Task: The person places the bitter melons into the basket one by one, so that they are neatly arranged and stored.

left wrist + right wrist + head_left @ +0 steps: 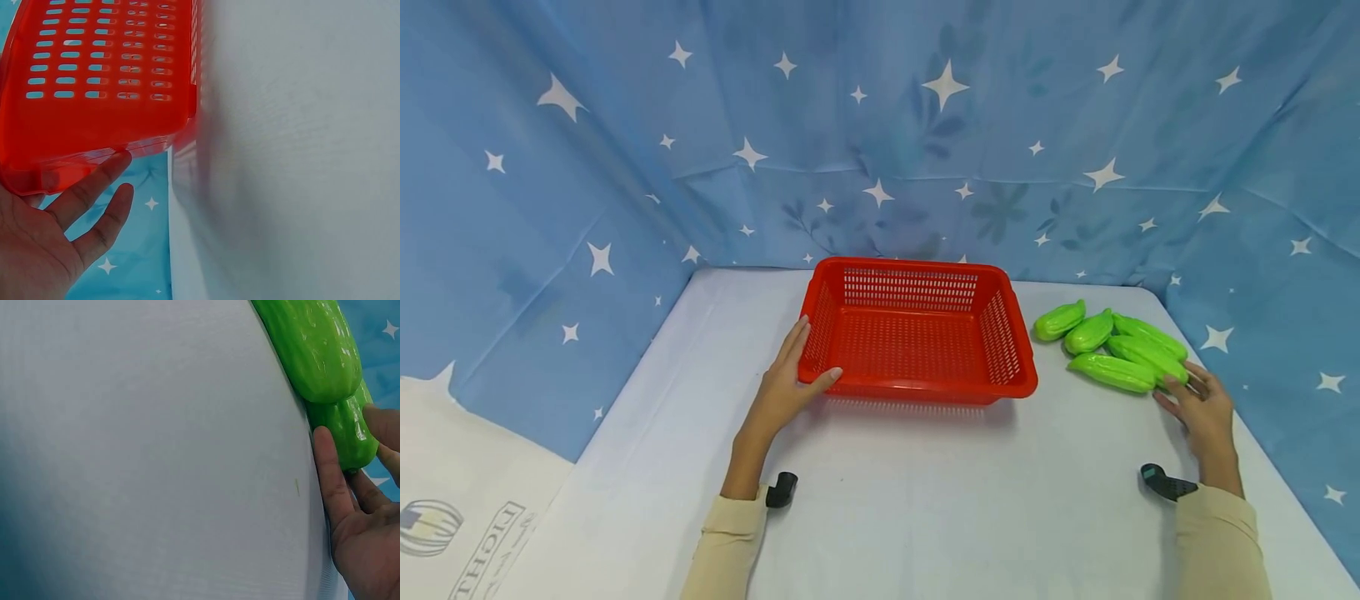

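A red plastic basket [917, 387] with slotted walls stands on the white table. My left hand [784, 392] is at its left front corner, fingers extended along the left side and thumb toward the front rim. The left wrist view shows the fingers of this left hand [75, 219] spread beside the basket wall [94, 125]. Several glossy green, cucumber-like vegetables [1112, 372] lie grouped to the basket's right. Around the near right end of one green vegetable [1150, 358] is my right hand [1206, 412], its fingers spread; a firm grip does not show.
A blue star-patterned cloth [880, 125] hangs behind and along both sides of the table. The white tabletop [910, 500] stretches in front of the basket. Dark devices, a left one [782, 490] and a right one [1165, 483], sit at the wrists.
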